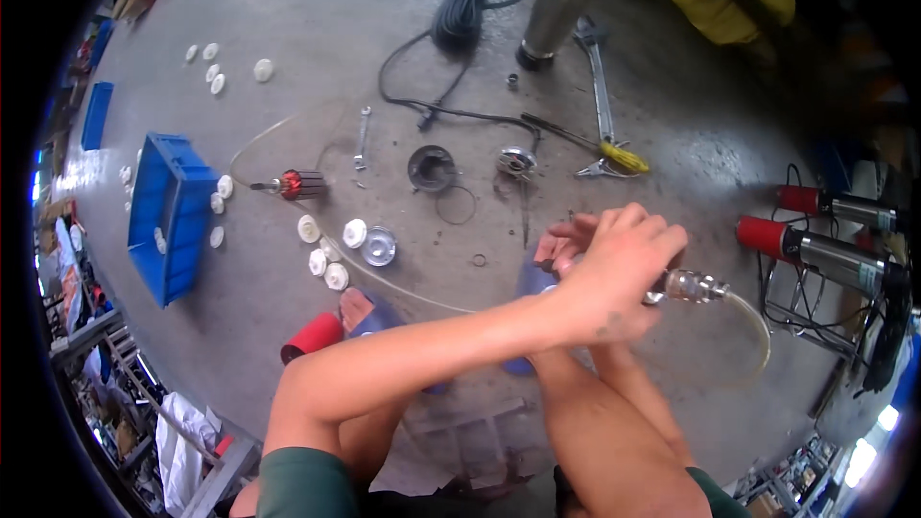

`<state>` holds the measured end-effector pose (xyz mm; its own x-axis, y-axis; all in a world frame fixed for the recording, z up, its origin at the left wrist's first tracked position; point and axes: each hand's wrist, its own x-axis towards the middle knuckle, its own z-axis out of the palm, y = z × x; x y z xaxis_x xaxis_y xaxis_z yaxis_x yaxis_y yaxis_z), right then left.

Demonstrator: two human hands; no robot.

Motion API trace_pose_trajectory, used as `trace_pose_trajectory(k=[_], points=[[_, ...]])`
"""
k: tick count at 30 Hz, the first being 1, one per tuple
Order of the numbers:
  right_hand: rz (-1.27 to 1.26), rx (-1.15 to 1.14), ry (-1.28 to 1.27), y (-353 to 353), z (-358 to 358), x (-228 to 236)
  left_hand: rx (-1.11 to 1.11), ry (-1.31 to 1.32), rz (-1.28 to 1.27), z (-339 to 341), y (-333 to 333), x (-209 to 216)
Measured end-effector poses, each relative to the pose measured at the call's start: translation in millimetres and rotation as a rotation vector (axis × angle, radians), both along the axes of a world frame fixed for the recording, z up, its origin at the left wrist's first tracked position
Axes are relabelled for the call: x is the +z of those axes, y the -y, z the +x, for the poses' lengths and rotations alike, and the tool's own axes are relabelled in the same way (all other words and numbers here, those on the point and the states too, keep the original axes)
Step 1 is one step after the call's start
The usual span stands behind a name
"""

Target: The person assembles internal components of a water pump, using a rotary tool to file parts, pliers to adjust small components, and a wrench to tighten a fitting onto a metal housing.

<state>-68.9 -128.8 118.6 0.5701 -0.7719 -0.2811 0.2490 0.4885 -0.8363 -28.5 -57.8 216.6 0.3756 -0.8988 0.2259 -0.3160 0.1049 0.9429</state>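
Both my hands are together over the floor, right of centre. My left hand (pixel 624 264) reaches across from the left, its fingers curled over a hand tool. The tool's metal coupling (pixel 696 286) sticks out to the right, joined to a clear hose (pixel 763 331). My right hand (pixel 573 233) is mostly hidden beneath the left; its curled fingers show beside a dark tip. I cannot make out the tool's body. Closest on the floor are a small ring (pixel 479 260), a round metal part (pixel 516 162) and a black round housing (pixel 432 168).
A blue bin (pixel 197 171) and several white discs (pixel 336 276) lie left, with a red-and-black tool (pixel 299 184) and a red cup (pixel 315 336). Farther off are a coiled cable (pixel 462 0), a steel cylinder (pixel 556 14) and an adjustable wrench (pixel 597 77). Red-topped cylinders (pixel 839 259) stand right.
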Motion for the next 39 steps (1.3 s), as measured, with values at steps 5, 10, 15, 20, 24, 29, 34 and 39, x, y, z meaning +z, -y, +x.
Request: trace_pose_trajectory(k=[5, 10, 15, 20, 24, 29, 34, 39], points=[[-0.066, 0.043, -0.095, 4, -10, -23, -0.157, -0.075, 0.042, 18, -4, -11], [-0.255, 0.258, -0.241, -39, -52, -55, -0.259, -0.096, 0.046, 31, -8, -14], [-0.206, 0.384, -0.267, -27, -65, -45, -0.133, -0.18, 0.202, 78, -4, -72], [-0.135, 0.015, -0.226, 2, -30, -33, 0.114, 0.519, 0.734, 107, 3, -182], [-0.198, -0.084, -0.119, 15, -21, -25, 0.191, 0.262, 0.617, 116, 7, -198], [-0.332, -0.114, 0.205, 19, -4, 31, 0.345, -1.105, 0.176, 117, -28, -133], [-0.423, -0.12, 0.41, 7, 16, 76, 0.256, -1.455, -0.108, 95, -56, -99], [-0.405, -0.142, 0.448, -9, 28, 84, 0.268, -1.415, -0.141, 91, -62, -76]])
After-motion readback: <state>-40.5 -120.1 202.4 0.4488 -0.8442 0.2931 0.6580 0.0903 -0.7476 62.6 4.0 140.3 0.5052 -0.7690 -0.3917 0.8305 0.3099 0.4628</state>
